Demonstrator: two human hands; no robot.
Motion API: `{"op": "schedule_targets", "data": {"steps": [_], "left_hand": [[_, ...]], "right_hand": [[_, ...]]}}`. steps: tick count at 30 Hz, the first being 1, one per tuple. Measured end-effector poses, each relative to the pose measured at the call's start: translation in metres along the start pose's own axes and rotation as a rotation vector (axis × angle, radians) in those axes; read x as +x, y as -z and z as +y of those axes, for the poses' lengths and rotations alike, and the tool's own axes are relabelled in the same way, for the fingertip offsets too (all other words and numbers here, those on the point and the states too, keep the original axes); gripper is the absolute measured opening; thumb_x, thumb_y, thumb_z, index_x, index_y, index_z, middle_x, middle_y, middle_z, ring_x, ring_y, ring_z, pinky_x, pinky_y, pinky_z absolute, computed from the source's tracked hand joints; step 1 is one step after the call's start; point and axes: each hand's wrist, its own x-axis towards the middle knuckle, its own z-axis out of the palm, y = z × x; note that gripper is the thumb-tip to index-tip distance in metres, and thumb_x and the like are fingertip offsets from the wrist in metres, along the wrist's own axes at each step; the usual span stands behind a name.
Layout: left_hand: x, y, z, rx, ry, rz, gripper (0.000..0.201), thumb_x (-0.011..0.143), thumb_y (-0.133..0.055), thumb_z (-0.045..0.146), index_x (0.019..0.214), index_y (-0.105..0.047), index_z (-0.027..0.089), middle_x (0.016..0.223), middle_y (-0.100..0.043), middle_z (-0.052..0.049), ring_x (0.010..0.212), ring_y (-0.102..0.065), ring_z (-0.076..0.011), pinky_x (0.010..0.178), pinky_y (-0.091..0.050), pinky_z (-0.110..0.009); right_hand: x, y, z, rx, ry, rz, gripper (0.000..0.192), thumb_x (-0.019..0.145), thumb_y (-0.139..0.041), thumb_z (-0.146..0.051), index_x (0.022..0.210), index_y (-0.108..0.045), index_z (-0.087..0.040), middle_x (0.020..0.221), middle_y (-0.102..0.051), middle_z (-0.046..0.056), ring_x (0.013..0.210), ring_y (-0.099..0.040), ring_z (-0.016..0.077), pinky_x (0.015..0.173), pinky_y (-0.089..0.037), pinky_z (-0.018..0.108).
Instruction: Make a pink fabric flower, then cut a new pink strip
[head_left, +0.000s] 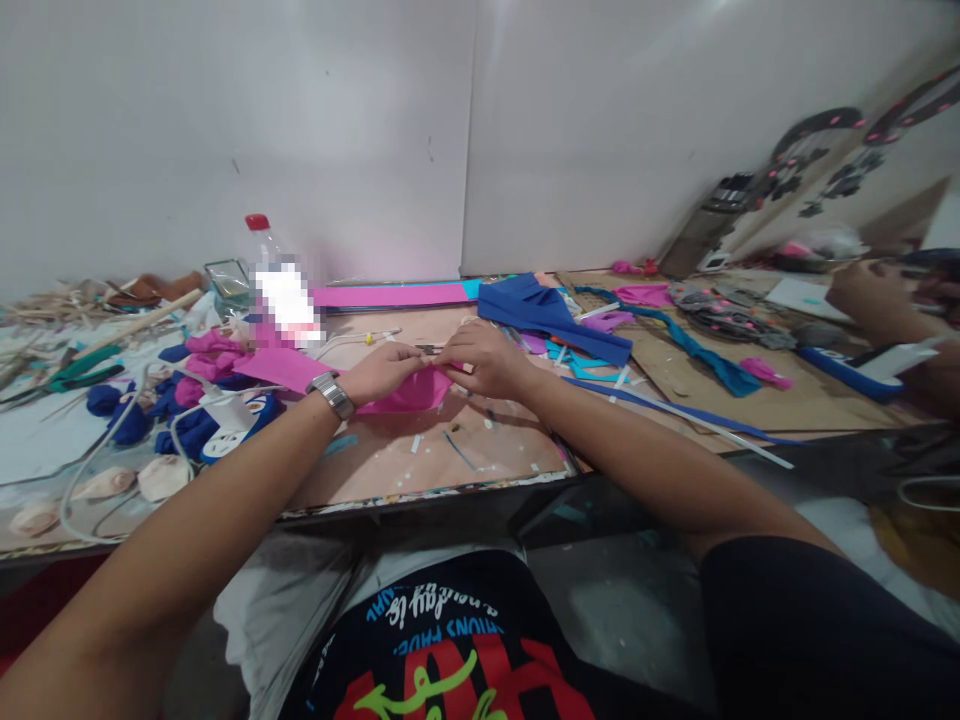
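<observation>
Both hands meet over a cardboard work board [450, 450]: the left hand [386, 370], a watch [334, 395] on its wrist, and the right hand [487, 362] pinch the upper edge of a pink foam piece [409, 392] lying flat between them. The piece appears only partly shaped. Uncut material remains near: a long pink strip [390, 295] and a blue sheet [547, 312] behind, scraps scattered around. A co-worker's hand [862, 290] works at far right.

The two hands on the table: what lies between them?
In the head view, a pink sheet spans between the left hand and right hand; both hold it.
</observation>
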Motion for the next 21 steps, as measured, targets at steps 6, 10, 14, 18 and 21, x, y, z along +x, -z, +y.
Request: {"op": "schedule_targets", "data": {"steps": [6, 10, 14, 18, 21], "left_hand": [[0.0011, -0.0001, -0.0022, 0.010, -0.014, -0.002, 0.039, 0.093, -0.050, 0.045, 0.074, -0.067, 0.014, 0.065, -0.052, 0.001, 0.064, -0.044, -0.0129, 0.063, -0.034, -0.028], [0.0019, -0.0005, -0.0034, 0.042, -0.030, 0.018, 0.037, 0.092, -0.050, 0.042, 0.076, -0.068, 0.014, 0.064, -0.052, 0.002, 0.063, -0.043, -0.0127, 0.064, -0.034, -0.028], [0.0018, -0.0019, -0.0025, 0.060, -0.034, 0.039, 0.037, 0.092, -0.050, 0.041, 0.075, -0.069, 0.014, 0.064, -0.054, 0.001, 0.063, -0.045, -0.0131, 0.064, -0.035, -0.028], [0.0014, -0.0040, -0.0007, 0.049, -0.043, 0.052, 0.040, 0.093, -0.051, 0.044, 0.073, -0.067, 0.014, 0.063, -0.057, 0.000, 0.065, -0.048, -0.0138, 0.064, -0.037, -0.027], [0.0014, -0.0051, -0.0012, 0.040, -0.050, 0.056, 0.040, 0.093, -0.051, 0.046, 0.073, -0.066, 0.014, 0.063, -0.056, 0.001, 0.064, -0.048, -0.0135, 0.063, -0.036, -0.027]], "right_hand": [[-0.0002, 0.0005, -0.0017, 0.021, -0.015, 0.028, 0.017, 0.093, -0.062, -0.028, 0.099, -0.076, -0.021, 0.091, -0.077, 0.008, 0.090, -0.067, 0.0239, 0.088, -0.041, 0.040], [0.0007, 0.0020, -0.0038, 0.063, -0.039, 0.025, 0.018, 0.094, -0.062, -0.029, 0.099, -0.076, -0.019, 0.092, -0.078, 0.009, 0.091, -0.068, 0.0241, 0.086, -0.042, 0.040], [0.0017, 0.0028, -0.0046, 0.065, -0.058, 0.001, 0.016, 0.094, -0.062, -0.028, 0.098, -0.076, -0.019, 0.094, -0.078, 0.009, 0.092, -0.068, 0.0241, 0.087, -0.042, 0.039], [0.0018, 0.0015, -0.0035, 0.042, -0.042, 0.017, 0.016, 0.094, -0.062, -0.027, 0.097, -0.076, -0.019, 0.091, -0.078, 0.008, 0.090, -0.068, 0.0240, 0.086, -0.042, 0.039], [0.0015, 0.0001, -0.0027, 0.035, -0.030, 0.034, 0.014, 0.092, -0.064, -0.027, 0.096, -0.075, -0.019, 0.089, -0.077, 0.007, 0.089, -0.068, 0.0243, 0.085, -0.043, 0.039]]}}
